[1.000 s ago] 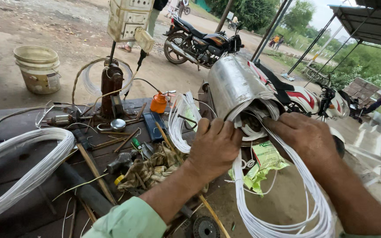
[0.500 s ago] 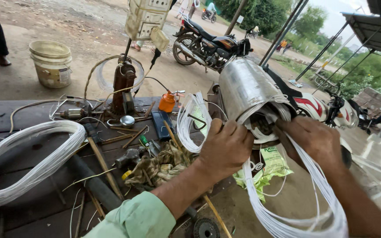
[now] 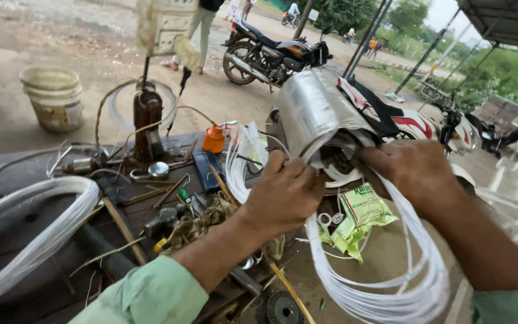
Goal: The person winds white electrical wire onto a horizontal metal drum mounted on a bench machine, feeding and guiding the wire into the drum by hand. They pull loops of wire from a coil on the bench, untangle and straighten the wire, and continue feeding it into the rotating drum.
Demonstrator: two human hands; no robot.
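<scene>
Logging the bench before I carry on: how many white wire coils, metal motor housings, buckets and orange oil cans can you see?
White wire coils: 3, at the left, behind the left hand and hanging from the housing
Metal motor housings: 1
Buckets: 1
Orange oil cans: 1
Total: 6

Soft, even daylight under an overcast sky fills the scene, so shadows are faint and diffuse, and the sky at the upper right corner is washed out to near white. The shiny metal motor casing catches a pale sheen along its curved side, and the loops of white wire read bright. The hanging switch box at the top edge is smeared by blur, and straight lines bend towards the frame's edges from the wide lens.
</scene>
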